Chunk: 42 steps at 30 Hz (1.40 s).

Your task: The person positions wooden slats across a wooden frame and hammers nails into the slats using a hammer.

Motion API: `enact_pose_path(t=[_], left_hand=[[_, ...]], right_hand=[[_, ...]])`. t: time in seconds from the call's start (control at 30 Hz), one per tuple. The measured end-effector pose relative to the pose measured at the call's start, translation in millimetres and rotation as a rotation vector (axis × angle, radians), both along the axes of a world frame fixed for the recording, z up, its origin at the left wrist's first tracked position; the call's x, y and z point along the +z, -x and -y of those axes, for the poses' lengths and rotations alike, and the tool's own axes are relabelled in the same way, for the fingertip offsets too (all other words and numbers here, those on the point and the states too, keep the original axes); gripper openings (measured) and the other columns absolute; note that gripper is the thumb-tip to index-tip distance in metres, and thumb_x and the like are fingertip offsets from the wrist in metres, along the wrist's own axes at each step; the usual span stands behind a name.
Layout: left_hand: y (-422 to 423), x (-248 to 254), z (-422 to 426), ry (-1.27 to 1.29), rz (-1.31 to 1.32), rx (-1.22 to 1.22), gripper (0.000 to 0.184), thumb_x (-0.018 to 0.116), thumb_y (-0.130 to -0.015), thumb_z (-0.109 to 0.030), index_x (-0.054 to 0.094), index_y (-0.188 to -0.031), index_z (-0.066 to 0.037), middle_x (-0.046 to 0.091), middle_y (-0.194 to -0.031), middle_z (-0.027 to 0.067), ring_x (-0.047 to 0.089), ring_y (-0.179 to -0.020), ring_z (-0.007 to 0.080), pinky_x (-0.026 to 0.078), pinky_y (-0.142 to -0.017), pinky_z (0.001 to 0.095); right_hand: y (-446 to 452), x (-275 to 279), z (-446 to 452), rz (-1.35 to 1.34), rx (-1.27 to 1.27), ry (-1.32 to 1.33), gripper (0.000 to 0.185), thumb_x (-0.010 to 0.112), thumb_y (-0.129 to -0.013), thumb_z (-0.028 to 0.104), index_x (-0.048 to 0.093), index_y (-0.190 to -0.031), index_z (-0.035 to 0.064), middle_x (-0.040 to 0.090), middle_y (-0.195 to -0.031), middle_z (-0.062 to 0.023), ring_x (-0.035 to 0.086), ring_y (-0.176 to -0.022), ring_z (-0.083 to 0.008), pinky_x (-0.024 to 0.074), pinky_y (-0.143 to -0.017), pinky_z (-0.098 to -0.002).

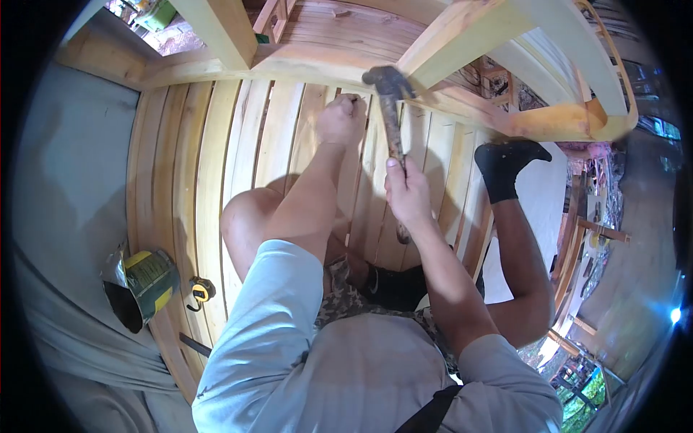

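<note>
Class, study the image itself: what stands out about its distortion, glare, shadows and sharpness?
Head view: wide-angle curving, with black rounded borders at the sides; head view: glare from a bright light near the right edge; head view: shadows across the wooden slats; head view: the left hand looks slightly soft, cause unclear.

We stretch our left arm (pixel 307 202) nearly straight ahead, with the left hand (pixel 339 124) bunched at its end, fingers drawn in and slightly blurred. Our right forearm (pixel 455 281) slants forward and inward, and the right hand (pixel 410 193) curls in a grip nearer our body, thumb pointing away from us. Our left knee (pixel 244 220) is bent, and our right leg (pixel 522 252) folds out to the side
</note>
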<state>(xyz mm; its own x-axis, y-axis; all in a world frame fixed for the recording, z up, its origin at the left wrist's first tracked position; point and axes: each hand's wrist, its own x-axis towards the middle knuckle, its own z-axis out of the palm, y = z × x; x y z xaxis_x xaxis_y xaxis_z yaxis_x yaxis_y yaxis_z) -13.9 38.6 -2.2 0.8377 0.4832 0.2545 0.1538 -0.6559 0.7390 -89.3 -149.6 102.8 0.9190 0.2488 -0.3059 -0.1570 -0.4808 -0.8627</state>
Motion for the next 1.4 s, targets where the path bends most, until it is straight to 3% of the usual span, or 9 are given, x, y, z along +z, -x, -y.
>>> enact_pose_path(t=[0.3,0.57,0.63,0.87,0.93,1.1,1.17,1.27,1.4], left_hand=[[-1.4,0.5,2.6,-0.025,-0.197,0.05,0.026,0.062,-0.093,-0.031,0.074,-0.091,-0.009,0.074,-0.097,0.0122,0.071,-0.085,0.0338,0.057,-0.077,0.0456],[-2.2,-3.1,4.6,-0.016,0.006,0.075,0.027,0.063,-0.093,-0.034,0.074,-0.088,-0.01,0.074,-0.094,0.0138,0.071,-0.084,0.0345,0.057,-0.076,0.0455],[-1.3,-0.1,-0.1,0.013,-0.18,0.054,0.028,0.063,-0.092,-0.035,0.074,-0.087,-0.009,0.074,-0.094,0.0144,0.071,-0.085,0.0352,0.057,-0.077,0.0452],[-0.7,3.9,3.3,0.019,-0.078,0.08,0.021,0.065,-0.091,-0.03,0.074,-0.089,-0.011,0.074,-0.095,0.0144,0.071,-0.087,0.035,0.057,-0.078,0.0458],[-4.5,-6.6,-0.6,0.022,-0.186,0.084,0.02,0.066,-0.091,-0.029,0.075,-0.088,-0.012,0.074,-0.095,0.0142,0.071,-0.087,0.035,0.057,-0.078,0.0456],[-4.6,6.8,-9.0,0.212,-0.123,0.073,0.026,0.074,-0.086,-0.031,0.076,-0.107,-0.015,0.075,-0.102,0.0159,0.072,-0.094,0.0354,0.057,-0.078,0.0441],[1.9,44.9,-15.9,0.213,-0.532,0.134,0.033,0.076,-0.085,-0.032,0.075,-0.11,-0.011,0.075,-0.105,0.0191,0.072,-0.098,0.0362,0.058,-0.083,0.0442],[4.9,4.2,-32.4,0.006,-0.787,-0.145,0.039,0.075,-0.085,-0.03,0.073,-0.115,-0.006,0.073,-0.115,0.0213,0.07,-0.11,0.0347,0.057,-0.093,0.043],[32.1,66.7,-25.1,0.001,-0.877,-0.141,0.04,0.074,-0.086,-0.028,0.072,-0.118,-0.004,0.072,-0.118,0.0201,0.069,-0.114,0.0342,0.056,-0.095,0.043]], right_hand=[[-8.5,-16.7,1.8,0.106,0.067,0.134,0.035,0.055,-0.104,0.034,0.056,-0.095,-0.0003,0.056,-0.066,-0.0166,0.056,-0.06,-0.0307,0.0458,-0.061,-0.0433],[2.1,-19.2,-1.0,0.21,0.05,0.031,0.036,0.055,-0.104,0.035,0.057,-0.096,-0.0001,0.059,-0.069,-0.0197,0.059,-0.064,-0.0365,0.0473,-0.065,-0.0457],[-9.3,-13.7,-4.7,0.209,0.143,0.312,0.034,0.055,-0.104,0.033,0.056,-0.096,0.0003,0.057,-0.067,-0.0179,0.057,-0.063,-0.0337,0.0466,-0.063,-0.0444],[-2.7,-0.6,-5.4,0.2,0.069,0.092,0.042,0.051,-0.104,0.039,0.061,-0.1,-0.0016,0.064,-0.078,-0.0262,0.064,-0.075,-0.045,0.0489,-0.072,-0.0517],[-16.4,-15.4,-2.7,0.133,0.153,0.381,0.045,0.05,-0.104,0.041,0.062,-0.098,-0.0022,0.064,-0.078,-0.0265,0.064,-0.079,-0.0464,0.0481,-0.073,-0.0525],[5.4,1.4,13.2,0.145,0.101,0.321,0.044,0.053,-0.103,0.042,0.062,-0.097,-0.0006,0.063,-0.075,-0.0244,0.064,-0.076,-0.0439,0.0477,-0.069,-0.0501],[18.2,-7.8,21.5,0.103,0.015,0.221,0.042,0.055,-0.102,0.043,0.062,-0.098,0.0017,0.062,-0.072,-0.0216,0.063,-0.071,-0.0414,0.047,-0.068,-0.0505],[18.3,30.5,7.4,0.161,0.057,0.257,0.04,0.058,-0.1,0.043,0.062,-0.1,0.0033,0.06,-0.068,-0.0187,0.061,-0.067,-0.0401,0.0462,-0.066,-0.0511],[5.1,53.2,-14.8,0.091,0.163,0.284,0.039,0.061,-0.098,0.043,0.063,-0.101,0.0038,0.061,-0.071,-0.0193,0.062,-0.07,-0.0401,0.0472,-0.069,-0.0503]])
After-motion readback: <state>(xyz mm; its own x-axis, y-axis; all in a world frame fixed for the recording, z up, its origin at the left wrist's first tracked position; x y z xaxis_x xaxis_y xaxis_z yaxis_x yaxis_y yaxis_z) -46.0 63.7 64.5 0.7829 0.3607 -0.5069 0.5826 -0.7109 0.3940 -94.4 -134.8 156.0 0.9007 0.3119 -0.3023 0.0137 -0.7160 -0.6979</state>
